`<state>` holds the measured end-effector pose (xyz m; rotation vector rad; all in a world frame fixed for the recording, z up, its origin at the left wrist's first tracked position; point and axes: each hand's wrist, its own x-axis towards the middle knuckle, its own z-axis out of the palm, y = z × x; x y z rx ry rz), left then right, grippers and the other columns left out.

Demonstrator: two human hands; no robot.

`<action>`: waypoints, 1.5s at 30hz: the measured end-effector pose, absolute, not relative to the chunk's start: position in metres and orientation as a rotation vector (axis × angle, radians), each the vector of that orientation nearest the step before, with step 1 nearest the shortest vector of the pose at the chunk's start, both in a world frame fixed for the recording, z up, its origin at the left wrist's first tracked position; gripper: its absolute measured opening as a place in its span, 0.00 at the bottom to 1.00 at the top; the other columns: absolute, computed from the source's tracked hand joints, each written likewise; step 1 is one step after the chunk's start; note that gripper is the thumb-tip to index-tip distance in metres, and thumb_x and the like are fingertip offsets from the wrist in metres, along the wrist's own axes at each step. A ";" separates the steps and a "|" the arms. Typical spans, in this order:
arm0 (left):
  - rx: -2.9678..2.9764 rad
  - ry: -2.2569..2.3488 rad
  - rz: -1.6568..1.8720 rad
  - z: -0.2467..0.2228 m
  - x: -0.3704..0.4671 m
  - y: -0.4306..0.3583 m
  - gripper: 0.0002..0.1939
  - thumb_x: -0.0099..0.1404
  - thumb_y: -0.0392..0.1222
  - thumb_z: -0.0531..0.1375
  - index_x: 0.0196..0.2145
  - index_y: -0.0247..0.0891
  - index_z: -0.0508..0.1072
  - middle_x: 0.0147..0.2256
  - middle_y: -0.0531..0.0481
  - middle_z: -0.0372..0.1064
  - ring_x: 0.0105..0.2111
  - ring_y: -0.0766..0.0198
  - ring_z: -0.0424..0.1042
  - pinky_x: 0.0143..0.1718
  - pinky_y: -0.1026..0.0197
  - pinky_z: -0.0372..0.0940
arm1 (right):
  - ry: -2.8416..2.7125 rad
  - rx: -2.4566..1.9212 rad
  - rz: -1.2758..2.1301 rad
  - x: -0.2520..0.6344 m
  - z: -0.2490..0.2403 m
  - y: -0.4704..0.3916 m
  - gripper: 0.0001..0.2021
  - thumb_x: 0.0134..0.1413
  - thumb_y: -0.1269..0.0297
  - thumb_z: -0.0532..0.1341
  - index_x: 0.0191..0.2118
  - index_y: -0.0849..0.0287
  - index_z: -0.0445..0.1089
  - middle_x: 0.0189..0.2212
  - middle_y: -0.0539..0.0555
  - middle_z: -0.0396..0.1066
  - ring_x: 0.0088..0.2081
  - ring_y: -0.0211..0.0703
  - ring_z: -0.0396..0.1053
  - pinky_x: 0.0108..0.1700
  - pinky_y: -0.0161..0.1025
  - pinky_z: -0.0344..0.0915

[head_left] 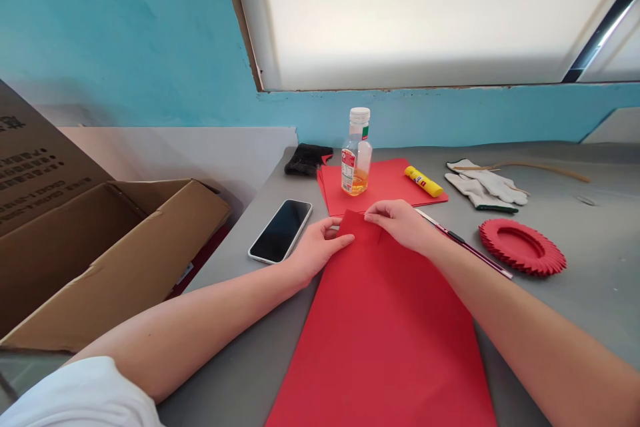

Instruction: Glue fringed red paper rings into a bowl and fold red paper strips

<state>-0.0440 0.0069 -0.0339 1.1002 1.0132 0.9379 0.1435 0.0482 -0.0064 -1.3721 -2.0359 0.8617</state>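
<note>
A long sheet of red paper [390,333] stretches from the near edge of the view up to my two hands, its far end narrow and turned up or folded. My left hand [320,247] grips the left edge of that end, thumb on top and fingers curled at the side. At the far right corner, my right hand [403,223] pinches the paper between thumb and fingertips; part of the corner is hidden by it. Just left of my left hand lies a phone [281,230] with a dark screen. A utility knife [465,241] rests beside my right forearm.
Beyond my hands, a bottle [356,160] of amber liquid and a yellow glue stick [423,181] stand and lie on red sheets [390,173]. White gloves [485,185], a pleated red paper ring [523,247], a black cloth [306,160] and an open cardboard box [125,247] surround the workspace.
</note>
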 end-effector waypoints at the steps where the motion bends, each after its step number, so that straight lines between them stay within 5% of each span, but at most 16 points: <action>1: 1.079 1.004 0.919 -0.033 -0.044 0.006 0.22 0.52 0.45 0.66 0.44 0.40 0.68 0.40 0.45 0.72 0.37 0.56 0.73 0.38 0.55 0.68 | -2.030 -1.372 0.860 0.143 -0.007 0.048 0.12 0.51 0.56 0.55 0.28 0.57 0.70 0.27 0.49 0.71 0.29 0.39 0.64 0.30 0.36 0.58; 10: 0.972 1.024 0.895 -0.031 -0.041 0.004 0.22 0.52 0.39 0.64 0.45 0.42 0.65 0.46 0.45 0.69 0.39 0.56 0.73 0.36 0.58 0.69 | -2.022 -1.353 0.833 0.141 -0.005 0.045 0.11 0.52 0.57 0.54 0.29 0.56 0.70 0.29 0.49 0.72 0.30 0.39 0.65 0.31 0.36 0.58; 29: 0.965 1.030 0.890 -0.031 -0.038 0.003 0.18 0.53 0.36 0.61 0.42 0.42 0.64 0.39 0.48 0.71 0.31 0.58 0.73 0.31 0.56 0.68 | -1.994 -1.327 0.812 0.139 -0.004 0.044 0.06 0.46 0.60 0.60 0.28 0.55 0.71 0.27 0.48 0.72 0.30 0.40 0.67 0.32 0.37 0.61; 35: 1.610 1.069 0.914 -0.034 -0.036 -0.012 0.10 0.54 0.32 0.56 0.35 0.40 0.69 0.34 0.50 0.69 0.34 0.61 0.70 0.35 0.62 0.64 | -1.688 -1.392 0.789 0.194 0.019 0.064 0.10 0.47 0.56 0.60 0.33 0.56 0.69 0.31 0.52 0.72 0.32 0.41 0.68 0.33 0.37 0.63; 39: 2.170 0.961 0.931 -0.036 -0.035 -0.025 0.15 0.50 0.25 0.52 0.31 0.39 0.72 0.29 0.51 0.65 0.30 0.66 0.66 0.32 0.66 0.61 | -1.973 -1.683 0.835 0.220 0.015 0.073 0.09 0.46 0.55 0.59 0.30 0.55 0.69 0.30 0.50 0.71 0.30 0.40 0.67 0.29 0.35 0.61; 45: 2.200 0.973 0.972 -0.039 -0.033 -0.025 0.16 0.50 0.22 0.52 0.32 0.37 0.72 0.30 0.51 0.64 0.29 0.68 0.65 0.30 0.67 0.60 | -2.301 -1.782 0.495 0.202 -0.017 0.079 0.06 0.43 0.61 0.61 0.29 0.56 0.67 0.31 0.50 0.71 0.31 0.40 0.66 0.27 0.34 0.57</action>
